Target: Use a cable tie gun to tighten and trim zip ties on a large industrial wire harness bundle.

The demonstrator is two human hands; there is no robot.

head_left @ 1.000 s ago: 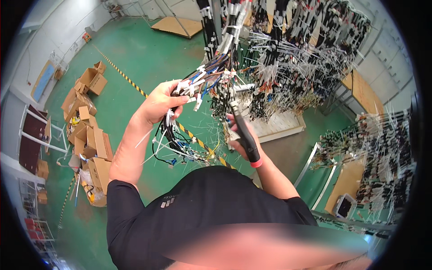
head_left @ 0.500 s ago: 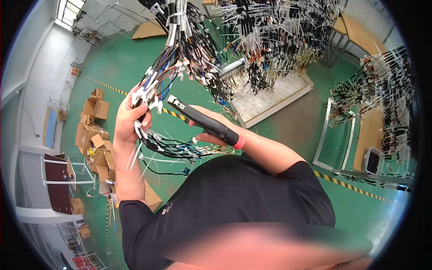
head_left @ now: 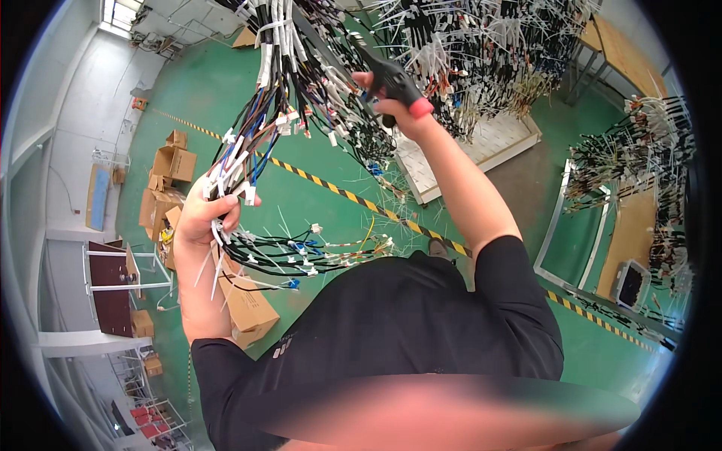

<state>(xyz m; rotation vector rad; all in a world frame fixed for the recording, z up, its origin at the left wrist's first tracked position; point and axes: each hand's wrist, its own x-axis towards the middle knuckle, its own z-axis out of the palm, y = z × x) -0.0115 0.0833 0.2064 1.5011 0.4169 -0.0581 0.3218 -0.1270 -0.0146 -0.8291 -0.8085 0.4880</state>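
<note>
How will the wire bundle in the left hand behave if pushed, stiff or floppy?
Probably floppy: the wire bundle curves sharply around the left hand, with loose ends fanning out. Likely snag-prone: white connectors and thin tie tails stick out. Probably won't roll, given that spread.

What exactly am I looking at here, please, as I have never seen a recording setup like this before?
There is no machine: these are a person's two bare hands. The view comes from the left of two wide fisheye cameras worn on the head, looking down, so straight edges bend near the rim. The left hand has its fingers closed around a bundle of cables with white connectors. The right hand holds a black handheld tool with a red end. Many more cable bundles hang beyond. On the green floor you can see cardboard boxes and black-and-yellow striped tape.
</note>
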